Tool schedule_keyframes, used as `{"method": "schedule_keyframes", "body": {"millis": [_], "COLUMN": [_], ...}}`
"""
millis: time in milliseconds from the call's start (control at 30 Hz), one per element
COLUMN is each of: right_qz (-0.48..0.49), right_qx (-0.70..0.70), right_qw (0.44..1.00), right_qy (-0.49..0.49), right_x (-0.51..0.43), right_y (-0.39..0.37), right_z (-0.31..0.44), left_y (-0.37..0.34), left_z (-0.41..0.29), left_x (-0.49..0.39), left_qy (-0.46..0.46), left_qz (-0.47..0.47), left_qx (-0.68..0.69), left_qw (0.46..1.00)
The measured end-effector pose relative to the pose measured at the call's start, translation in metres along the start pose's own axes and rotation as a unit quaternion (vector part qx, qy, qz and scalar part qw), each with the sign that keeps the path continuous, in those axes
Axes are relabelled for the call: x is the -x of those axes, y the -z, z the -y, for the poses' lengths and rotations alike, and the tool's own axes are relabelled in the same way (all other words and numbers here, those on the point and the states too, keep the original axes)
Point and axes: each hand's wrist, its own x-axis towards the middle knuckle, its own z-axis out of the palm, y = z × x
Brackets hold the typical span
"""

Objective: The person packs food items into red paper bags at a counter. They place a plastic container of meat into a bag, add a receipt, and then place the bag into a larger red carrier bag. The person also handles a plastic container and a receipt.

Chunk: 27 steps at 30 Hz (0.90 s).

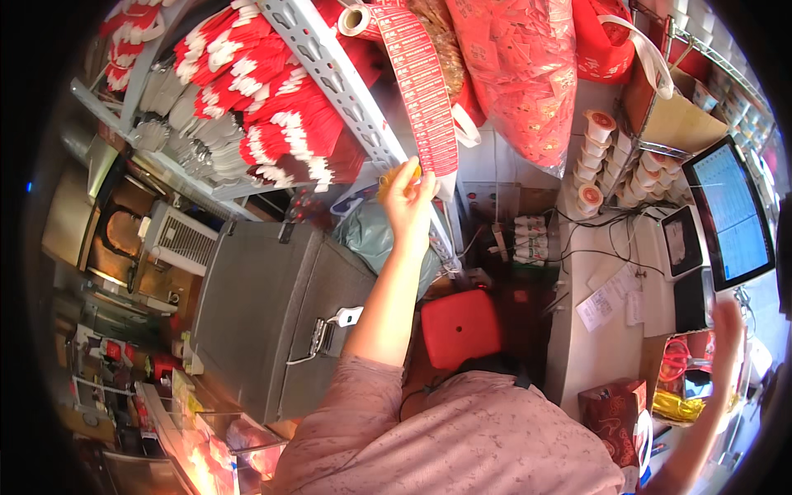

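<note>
My left hand (408, 201) reaches up to the grey shelf post, fingertips at the lower left edge of a hanging strip of red printed labels (421, 86). A yellow bunch (388, 183), too small to make out, shows behind and between those fingers. Whether they grip the strip, the bunch or neither is unclear. The strip hangs from a label roll (356, 21) above. At the far right, my right hand (729, 318) is blurred, its fingers indistinct. It appears just below the touchscreen monitor (733, 210) and above an open box (654, 365) holding red-handled scissors (675, 359).
A perforated metal shelf post (334, 68) slants beside stacked red bags (272, 93). Below stand a grey insulated box (253, 315) and a red stool (461, 328). The counter (566, 297) at right bears receipts (609, 300), cables and stacked lidded cups (594, 148). A large red-filled plastic bag (520, 80) hangs overhead.
</note>
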Motion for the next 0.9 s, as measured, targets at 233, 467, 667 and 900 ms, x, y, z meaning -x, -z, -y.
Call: {"method": "schedule_keyframes", "body": {"millis": [233, 467, 667, 900], "right_qz": [0.221, 0.181, 0.274, 0.086], "right_qx": [-0.116, -0.229, -0.383, -0.241], "right_qw": [0.957, 0.954, 0.875, 0.925], "right_qy": [0.145, 0.072, 0.112, 0.281], "right_x": [-0.205, -0.256, -0.154, -0.105], "right_y": [-0.339, -0.502, -0.381, -0.244], "right_z": [0.162, 0.195, 0.157, 0.154], "left_y": [-0.022, 0.02, 0.017, -0.058], "left_z": [0.029, 0.037, 0.01, -0.011], "left_x": [0.002, 0.025, 0.012, 0.029], "left_qy": [0.089, 0.074, 0.158, 0.212], "left_qz": [-0.049, -0.03, 0.098, 0.213], "left_qx": [0.065, -0.036, -0.114, 0.039], "left_qw": [0.993, 0.996, 0.976, 0.953]}}
